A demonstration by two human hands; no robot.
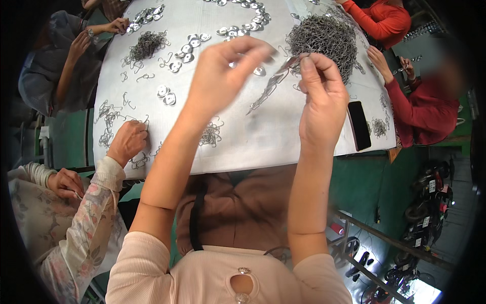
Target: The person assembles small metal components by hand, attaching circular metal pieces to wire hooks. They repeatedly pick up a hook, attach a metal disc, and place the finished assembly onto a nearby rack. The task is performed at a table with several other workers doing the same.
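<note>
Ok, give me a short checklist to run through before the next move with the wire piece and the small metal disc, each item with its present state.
1. Right hand pinches the wire hook piece: ok.
2. Left hand holds a small metal disc at its fingertips: cannot tell, fingers cover most of it.
3. Wire piece and disc already joined: cannot tell.
4. Big wire pile lies close to the right hand: ok.
5. Loose discs lie on the white table: ok.
6. Black phone sits clear of both hands: ok.
</note>
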